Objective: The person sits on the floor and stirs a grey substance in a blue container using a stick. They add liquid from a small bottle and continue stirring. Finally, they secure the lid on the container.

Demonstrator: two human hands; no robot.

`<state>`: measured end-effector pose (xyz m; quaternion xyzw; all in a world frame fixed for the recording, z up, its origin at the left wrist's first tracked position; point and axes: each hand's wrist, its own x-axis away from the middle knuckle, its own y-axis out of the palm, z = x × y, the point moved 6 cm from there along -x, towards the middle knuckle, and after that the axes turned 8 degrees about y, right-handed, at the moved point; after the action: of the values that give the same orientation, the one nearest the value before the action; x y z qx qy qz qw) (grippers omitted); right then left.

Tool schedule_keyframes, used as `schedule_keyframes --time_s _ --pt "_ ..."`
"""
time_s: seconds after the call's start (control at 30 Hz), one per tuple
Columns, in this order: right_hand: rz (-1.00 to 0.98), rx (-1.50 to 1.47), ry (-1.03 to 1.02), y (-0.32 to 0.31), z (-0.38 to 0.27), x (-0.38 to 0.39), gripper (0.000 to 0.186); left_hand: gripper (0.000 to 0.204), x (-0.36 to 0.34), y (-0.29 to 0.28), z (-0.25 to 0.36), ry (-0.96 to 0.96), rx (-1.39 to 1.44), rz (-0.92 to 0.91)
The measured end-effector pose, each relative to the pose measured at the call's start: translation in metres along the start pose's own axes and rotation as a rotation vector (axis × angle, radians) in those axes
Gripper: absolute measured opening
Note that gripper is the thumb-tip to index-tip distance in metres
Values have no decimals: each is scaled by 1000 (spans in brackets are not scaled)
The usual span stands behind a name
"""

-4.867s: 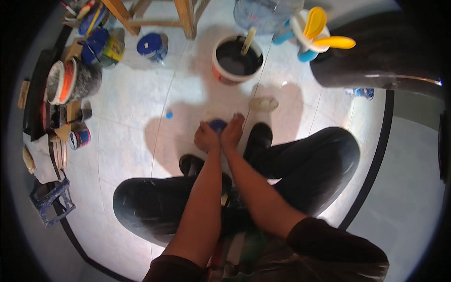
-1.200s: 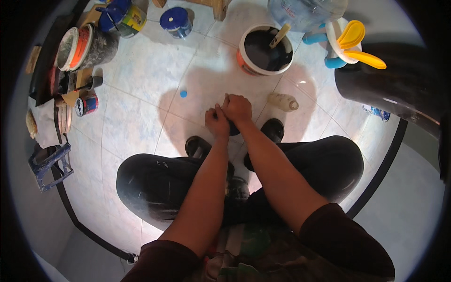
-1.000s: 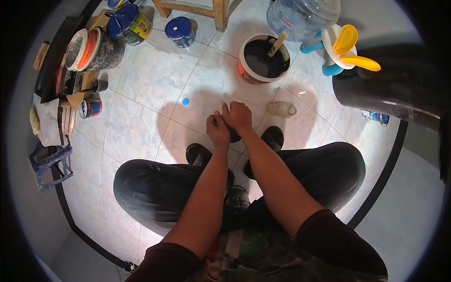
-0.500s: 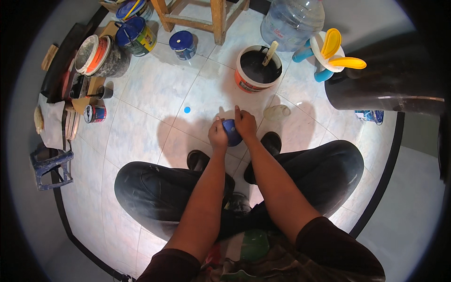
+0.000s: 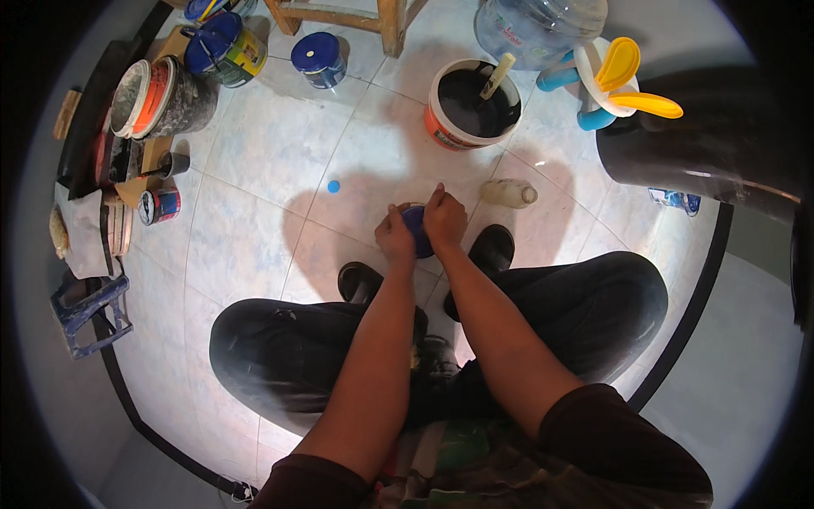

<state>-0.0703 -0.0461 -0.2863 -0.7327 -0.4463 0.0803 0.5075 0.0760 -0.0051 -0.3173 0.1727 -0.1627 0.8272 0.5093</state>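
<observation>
Between my feet a small round container with a blue lid (image 5: 417, 227) is gripped from both sides. My left hand (image 5: 394, 233) has its fingers wrapped at the lid's left edge; my right hand (image 5: 444, 219) closes on its right side, thumb up along the rim. The container's body is mostly hidden. Just right of my hands a cloudy bottle (image 5: 500, 192) lies on its side, and a small blue cap (image 5: 333, 187) lies to the left. Farther forward stands a bucket of dark paint (image 5: 462, 106) with a brush (image 5: 498, 75) in it.
On the tiled floor (image 5: 246, 246) are stacked pails (image 5: 182, 106), blue-lidded tubs (image 5: 318, 61), a small can (image 5: 158, 206) and a blue plastic frame (image 5: 89, 314) at left; a wooden stool (image 5: 390, 25), water jug (image 5: 538, 25), white-and-yellow item (image 5: 619, 76) and dark cylinder (image 5: 695, 140) farther out.
Both hands have shifted from overlapping over the container to either side of it, so its blue lid shows. The view has moved slightly; the objects around stand as before.
</observation>
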Motion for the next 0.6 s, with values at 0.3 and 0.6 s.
schedule_keyframes --time_s 0.3,0.6 --pt "-70 -18 -440 -11 -31 9 49 57 -1 2 17 42 -118 25" --pt "-299 157 -590 -1 -40 -6 41 58 1 2 37 67 -218 -40"
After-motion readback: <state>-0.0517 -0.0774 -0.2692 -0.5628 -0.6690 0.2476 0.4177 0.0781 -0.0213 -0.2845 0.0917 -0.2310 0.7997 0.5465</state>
